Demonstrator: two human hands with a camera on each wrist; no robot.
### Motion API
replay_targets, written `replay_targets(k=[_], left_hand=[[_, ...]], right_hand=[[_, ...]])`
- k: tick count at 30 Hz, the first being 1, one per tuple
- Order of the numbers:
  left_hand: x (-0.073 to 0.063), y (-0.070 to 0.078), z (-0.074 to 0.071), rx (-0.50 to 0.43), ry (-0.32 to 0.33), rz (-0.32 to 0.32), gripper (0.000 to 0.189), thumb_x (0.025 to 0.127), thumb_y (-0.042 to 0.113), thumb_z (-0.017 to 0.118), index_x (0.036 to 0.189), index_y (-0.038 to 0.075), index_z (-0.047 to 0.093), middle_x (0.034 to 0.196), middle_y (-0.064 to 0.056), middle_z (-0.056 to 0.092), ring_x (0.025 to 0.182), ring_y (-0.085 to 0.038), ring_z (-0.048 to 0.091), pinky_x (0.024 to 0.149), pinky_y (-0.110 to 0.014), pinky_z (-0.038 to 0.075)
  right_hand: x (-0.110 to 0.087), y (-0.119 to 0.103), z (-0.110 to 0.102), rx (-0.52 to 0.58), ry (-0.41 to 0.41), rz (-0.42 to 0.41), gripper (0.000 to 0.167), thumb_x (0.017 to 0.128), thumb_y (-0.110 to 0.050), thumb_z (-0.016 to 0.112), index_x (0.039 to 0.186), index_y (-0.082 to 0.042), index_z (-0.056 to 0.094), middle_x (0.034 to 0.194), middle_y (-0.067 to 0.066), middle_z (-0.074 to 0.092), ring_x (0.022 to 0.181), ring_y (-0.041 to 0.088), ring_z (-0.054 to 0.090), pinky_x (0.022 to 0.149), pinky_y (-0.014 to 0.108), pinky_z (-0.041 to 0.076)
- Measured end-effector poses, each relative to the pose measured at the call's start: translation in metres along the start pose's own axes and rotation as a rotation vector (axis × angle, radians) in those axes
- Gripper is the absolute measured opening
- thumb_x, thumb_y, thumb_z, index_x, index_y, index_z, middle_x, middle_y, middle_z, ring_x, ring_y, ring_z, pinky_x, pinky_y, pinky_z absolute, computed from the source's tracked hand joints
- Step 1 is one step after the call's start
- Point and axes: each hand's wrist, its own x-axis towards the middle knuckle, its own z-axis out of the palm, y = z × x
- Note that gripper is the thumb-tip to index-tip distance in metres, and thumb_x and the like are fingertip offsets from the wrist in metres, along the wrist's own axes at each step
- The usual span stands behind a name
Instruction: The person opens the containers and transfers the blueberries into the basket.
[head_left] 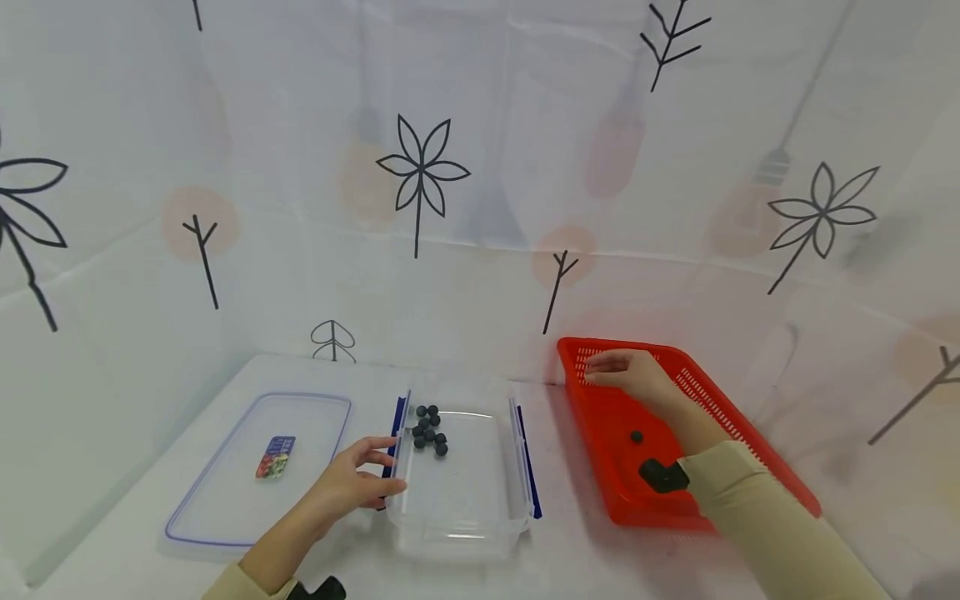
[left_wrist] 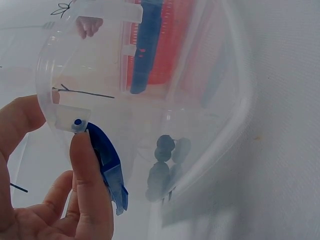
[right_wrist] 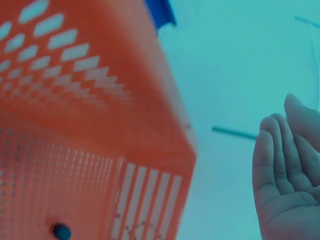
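A clear plastic food container (head_left: 457,487) with blue side latches stands on the table, several dark round blueberries (head_left: 429,435) gathered toward its left side. My left hand (head_left: 356,477) pinches the container's left wall, with a finger and the thumb beside the blue latch (left_wrist: 112,172), which hangs down. My right hand (head_left: 633,372) is above the far part of the red basket (head_left: 600,450). In the right wrist view its fingers (right_wrist: 280,160) are nearly straight, and the palm holds nothing. One blueberry (head_left: 637,436) lies on the basket floor.
The clear lid (head_left: 213,500) with a blue edge lies flat left of the container, bearing a colourful printed label (head_left: 275,457). A white patterned curtain (head_left: 480,292) hangs behind the table. The basket has raised, slotted walls.
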Motion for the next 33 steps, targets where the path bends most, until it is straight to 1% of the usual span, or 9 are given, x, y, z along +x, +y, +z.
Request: replay_targets(k=[4, 11, 14, 18, 21, 26, 28, 33], left_hand=[[0.0, -0.001, 0.0, 0.003, 0.003, -0.001, 0.067, 0.072, 0.016, 0.081, 0.131, 0.01, 0.05, 0.11, -0.009, 0.055, 0.074, -0.019, 0.059, 0.066, -0.035, 0.056], [0.0, -0.002, 0.0, 0.012, 0.012, -0.009, 0.065, 0.073, 0.013, 0.08, 0.13, 0.011, 0.05, 0.109, -0.009, 0.055, 0.073, -0.019, 0.059, 0.065, -0.035, 0.056], [0.0, -0.001, 0.0, 0.013, 0.006, -0.006, 0.065, 0.073, 0.014, 0.08, 0.13, 0.011, 0.05, 0.109, -0.009, 0.055, 0.074, -0.019, 0.059, 0.066, -0.035, 0.056], [-0.001, -0.001, 0.0, 0.005, -0.009, 0.01, 0.067, 0.072, 0.017, 0.081, 0.131, 0.01, 0.049, 0.109, -0.009, 0.055, 0.075, -0.019, 0.059, 0.066, -0.035, 0.056], [-0.001, -0.001, -0.001, -0.001, -0.013, 0.016, 0.069, 0.071, 0.018, 0.082, 0.131, 0.009, 0.049, 0.109, -0.009, 0.055, 0.075, -0.019, 0.059, 0.066, -0.036, 0.056], [-0.001, -0.002, -0.001, -0.002, -0.009, 0.014, 0.069, 0.07, 0.019, 0.082, 0.131, 0.01, 0.049, 0.108, -0.009, 0.055, 0.074, -0.019, 0.059, 0.066, -0.036, 0.056], [0.0, -0.002, -0.001, -0.002, -0.01, 0.013, 0.069, 0.07, 0.019, 0.082, 0.131, 0.01, 0.049, 0.109, -0.009, 0.055, 0.074, -0.019, 0.06, 0.066, -0.036, 0.056], [0.0, -0.002, -0.001, 0.001, -0.008, 0.013, 0.069, 0.07, 0.019, 0.082, 0.131, 0.01, 0.049, 0.109, -0.009, 0.055, 0.074, -0.019, 0.06, 0.066, -0.036, 0.056]], right_hand=[[0.001, -0.01, 0.013, 0.023, -0.005, -0.01, 0.046, 0.086, -0.029, 0.068, 0.123, -0.004, 0.058, 0.112, 0.012, 0.063, 0.108, 0.033, 0.053, 0.091, 0.045, 0.045], [0.004, -0.025, 0.035, 0.062, -0.035, -0.031, 0.039, 0.084, -0.026, 0.07, 0.117, -0.007, 0.062, 0.111, 0.012, 0.064, 0.103, 0.025, 0.057, 0.094, 0.045, 0.043], [0.006, -0.029, 0.043, 0.085, -0.054, -0.056, 0.035, 0.085, -0.022, 0.069, 0.116, -0.006, 0.063, 0.107, 0.009, 0.065, 0.101, 0.024, 0.059, 0.094, 0.043, 0.044], [0.01, -0.033, 0.054, 0.131, -0.087, -0.114, 0.031, 0.086, -0.017, 0.068, 0.114, -0.004, 0.064, 0.105, 0.011, 0.066, 0.1, 0.026, 0.061, 0.092, 0.039, 0.046], [0.013, -0.038, 0.064, 0.156, -0.109, -0.141, 0.03, 0.086, -0.016, 0.068, 0.113, -0.004, 0.064, 0.105, 0.013, 0.065, 0.099, 0.026, 0.061, 0.092, 0.039, 0.046], [0.015, -0.049, 0.079, 0.172, -0.14, -0.167, 0.028, 0.087, -0.014, 0.067, 0.113, -0.003, 0.064, 0.103, 0.012, 0.066, 0.097, 0.025, 0.062, 0.092, 0.04, 0.046], [0.017, -0.053, 0.085, 0.17, -0.151, -0.179, 0.028, 0.087, -0.013, 0.066, 0.113, -0.003, 0.064, 0.102, 0.012, 0.066, 0.096, 0.024, 0.062, 0.091, 0.039, 0.047], [0.023, -0.06, 0.099, 0.193, -0.17, -0.178, 0.026, 0.086, -0.012, 0.067, 0.111, -0.004, 0.065, 0.102, 0.013, 0.066, 0.094, 0.022, 0.063, 0.089, 0.034, 0.048]])
